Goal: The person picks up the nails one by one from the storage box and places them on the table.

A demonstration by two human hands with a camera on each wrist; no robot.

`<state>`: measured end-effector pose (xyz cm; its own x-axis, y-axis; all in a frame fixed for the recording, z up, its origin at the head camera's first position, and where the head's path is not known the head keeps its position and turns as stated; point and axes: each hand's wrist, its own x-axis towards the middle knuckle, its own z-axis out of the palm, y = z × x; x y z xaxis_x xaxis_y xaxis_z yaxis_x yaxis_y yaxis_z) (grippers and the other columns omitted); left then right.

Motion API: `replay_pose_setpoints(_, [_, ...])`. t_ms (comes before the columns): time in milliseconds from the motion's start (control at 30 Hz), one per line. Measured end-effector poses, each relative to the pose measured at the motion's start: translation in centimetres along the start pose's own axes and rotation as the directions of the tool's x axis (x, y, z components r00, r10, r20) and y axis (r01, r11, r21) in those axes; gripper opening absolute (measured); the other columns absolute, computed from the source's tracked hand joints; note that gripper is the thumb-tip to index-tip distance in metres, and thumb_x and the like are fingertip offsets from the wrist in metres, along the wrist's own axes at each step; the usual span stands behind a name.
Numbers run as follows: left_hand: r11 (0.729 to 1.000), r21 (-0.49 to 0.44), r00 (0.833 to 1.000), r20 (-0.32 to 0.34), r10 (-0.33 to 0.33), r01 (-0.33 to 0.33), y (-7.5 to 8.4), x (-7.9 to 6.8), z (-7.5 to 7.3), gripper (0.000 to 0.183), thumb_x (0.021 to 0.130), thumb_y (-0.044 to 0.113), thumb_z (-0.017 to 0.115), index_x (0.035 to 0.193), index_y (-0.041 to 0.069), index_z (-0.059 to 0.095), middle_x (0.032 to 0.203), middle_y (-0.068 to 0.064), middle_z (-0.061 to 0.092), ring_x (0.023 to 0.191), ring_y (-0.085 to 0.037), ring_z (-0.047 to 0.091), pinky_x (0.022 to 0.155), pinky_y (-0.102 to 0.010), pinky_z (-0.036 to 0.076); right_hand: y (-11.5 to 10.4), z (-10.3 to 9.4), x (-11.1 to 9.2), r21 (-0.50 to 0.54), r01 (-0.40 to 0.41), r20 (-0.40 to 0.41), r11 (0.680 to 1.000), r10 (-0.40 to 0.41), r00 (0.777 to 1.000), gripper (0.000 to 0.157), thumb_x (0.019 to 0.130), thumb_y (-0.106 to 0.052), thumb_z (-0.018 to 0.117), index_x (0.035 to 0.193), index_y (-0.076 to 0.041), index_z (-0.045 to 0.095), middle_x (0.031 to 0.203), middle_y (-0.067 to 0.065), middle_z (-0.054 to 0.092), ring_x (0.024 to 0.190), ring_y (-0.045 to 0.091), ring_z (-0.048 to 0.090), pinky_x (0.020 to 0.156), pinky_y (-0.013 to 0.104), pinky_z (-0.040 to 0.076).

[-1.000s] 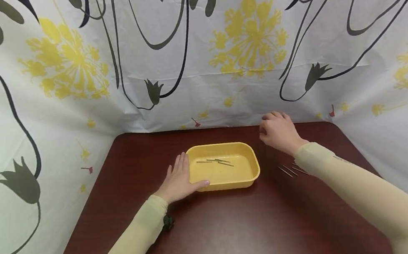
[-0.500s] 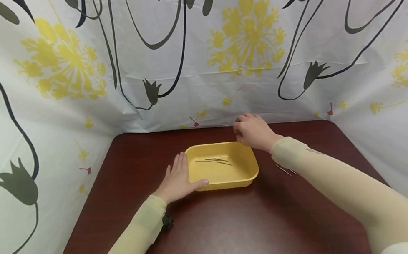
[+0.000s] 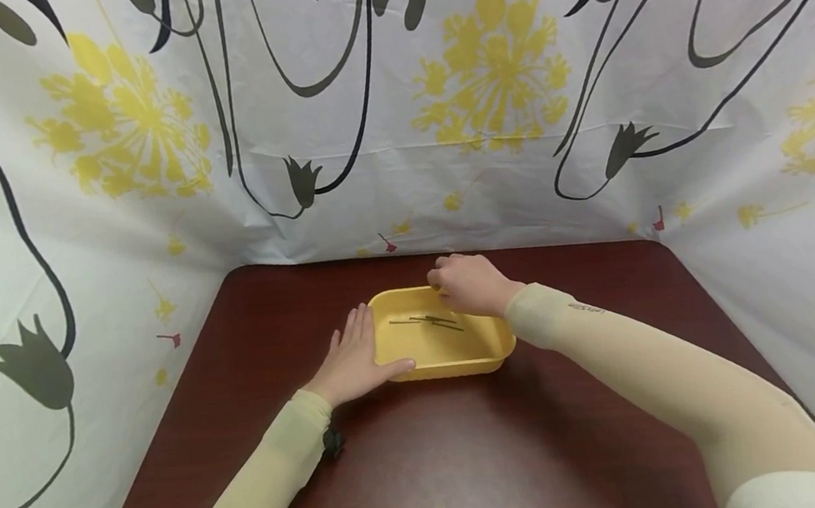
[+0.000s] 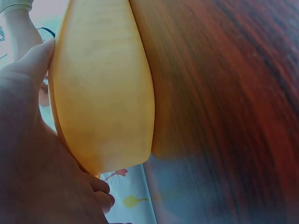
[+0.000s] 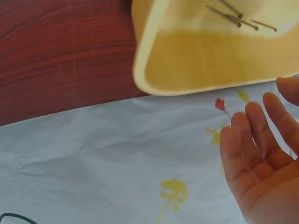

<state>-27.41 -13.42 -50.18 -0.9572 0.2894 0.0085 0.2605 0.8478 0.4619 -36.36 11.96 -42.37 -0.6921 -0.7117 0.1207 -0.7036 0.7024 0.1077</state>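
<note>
A yellow plastic tray sits on the dark table, with several thin nails lying on its floor. My left hand rests against the tray's left end, fingers straight along the wall and thumb at the near rim. In the left wrist view the thumb touches the tray's wall. My right hand hovers over the tray's far right part, fingers bent. The right wrist view has the thumb and index fingertip close together; whether anything is between them cannot be made out.
A dark red wooden table carries everything. A white patterned cloth hangs behind and beside it. My right forearm crosses above the table's right side, covering part of it.
My right hand has moved left from beside the tray to above it. The loose nails on the table at right are now hidden behind the right arm. My left hand stays put.
</note>
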Motion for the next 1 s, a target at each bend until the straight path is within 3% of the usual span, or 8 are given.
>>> replay_pose_setpoints(100, [1.0,-0.006,1.0,0.006,-0.004,0.004,-0.1,0.0,-0.1,0.125,0.081,0.081,0.058,0.162,0.005,0.0,0.168,-0.012,-0.003,0.154,-0.026,-0.002,0.118,-0.058,0.011,-0.5,0.5,0.4,0.014,0.014,0.031,1.0,-0.014,0.999,0.009,0.087,-0.013,0.071,0.096,-0.014,0.074,0.086,-0.002,0.062,0.068,0.013,0.057,0.056,0.033,0.05])
replay_pose_setpoints(167, [1.0,-0.009,1.0,0.006,-0.005,0.005,-0.1,-0.1,-0.1,0.125,0.081,0.08,0.058,0.161,0.004,0.001,0.168,-0.012,-0.003,0.154,-0.027,-0.001,0.118,-0.059,0.011,-0.7,0.9,0.6,0.013,0.018,0.058,1.0,-0.019,0.998,0.001,0.087,-0.012,0.069,0.086,-0.013,0.07,0.076,-0.004,0.055,0.06,0.01,0.047,0.052,0.03,0.043])
replay_pose_setpoints(267, [1.0,-0.011,1.0,0.001,-0.004,0.004,-0.2,-0.2,-0.2,0.125,0.081,0.08,0.059,0.161,0.003,0.002,0.168,-0.013,-0.002,0.154,-0.028,0.0,0.118,-0.059,0.012,-1.0,1.6,0.9,0.02,0.015,0.088,1.0,-0.017,0.996,0.016,0.086,-0.011,0.068,0.073,-0.016,0.06,0.066,-0.006,0.046,0.055,0.01,0.035,0.05,0.03,0.034])
replay_pose_setpoints(500, [1.0,0.004,1.0,-0.025,0.013,-0.013,-0.5,-0.2,-0.1,0.124,0.082,0.078,0.06,0.161,0.001,0.004,0.168,-0.015,0.0,0.154,-0.031,0.004,0.117,-0.06,0.014,-1.4,2.8,1.4,0.026,-0.022,0.152,0.999,0.018,0.988,0.027,0.092,-0.017,0.07,0.068,-0.02,0.058,0.06,-0.007,0.052,0.052,0.01,0.046,0.05,0.031,0.042])
replay_pose_setpoints(800, [1.0,-0.016,1.0,0.007,-0.004,0.004,-0.4,-0.2,0.0,0.125,0.081,0.081,0.058,0.162,0.006,-0.002,0.168,-0.01,-0.005,0.154,-0.024,-0.004,0.118,-0.058,0.009,-1.3,4.6,1.6,0.055,-0.052,0.177,0.997,0.042,0.983,0.037,0.085,-0.008,0.067,0.058,-0.02,0.044,0.056,-0.007,0.028,0.055,0.01,0.027,0.05,0.032,0.03])
replay_pose_setpoints(1000, [1.0,-0.002,1.0,0.009,-0.002,0.002,-0.4,0.0,-0.2,0.126,0.081,0.082,0.057,0.161,0.007,-0.004,0.168,-0.01,-0.006,0.154,-0.025,-0.003,0.118,-0.058,0.01,-1.0,5.6,1.4,0.06,-0.046,0.17,0.997,0.035,0.985,0.036,0.087,-0.009,0.068,0.059,-0.017,0.047,0.054,-0.007,0.026,0.053,0.011,0.024,0.048,0.031,0.028])
